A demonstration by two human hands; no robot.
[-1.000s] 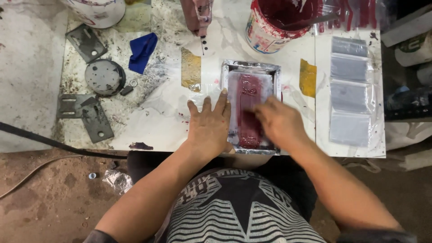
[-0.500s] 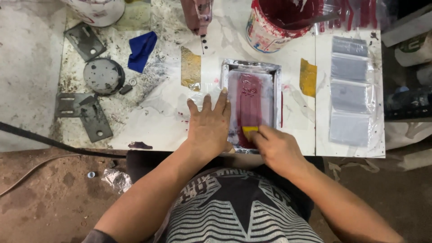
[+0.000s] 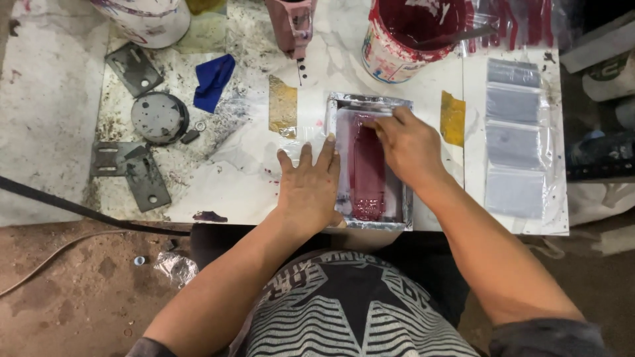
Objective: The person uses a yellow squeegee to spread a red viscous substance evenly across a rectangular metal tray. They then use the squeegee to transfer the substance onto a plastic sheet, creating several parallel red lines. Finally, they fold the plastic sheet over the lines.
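Left hand (image 3: 309, 188): flat, fingers spread, palm down on the left rim of the framed screen (image 3: 370, 106), gripping nothing.
Right hand (image 3: 409, 147): curled at the screen's far end; what it grips is hidden beneath it, so I cannot tell.
Framed screen: near the worktable's (image 3: 251, 178) front edge, right of centre, a dark red ink strip (image 3: 367, 173) down its middle.
Open room: bare white surface left of the frame toward the metal plates (image 3: 135, 175).
Containers: paint can (image 3: 413, 36) of red ink at the back edge; white bucket (image 3: 147, 18) at the back left corner, cut off.
Right edge: clear sleeves (image 3: 514, 135) in a row.
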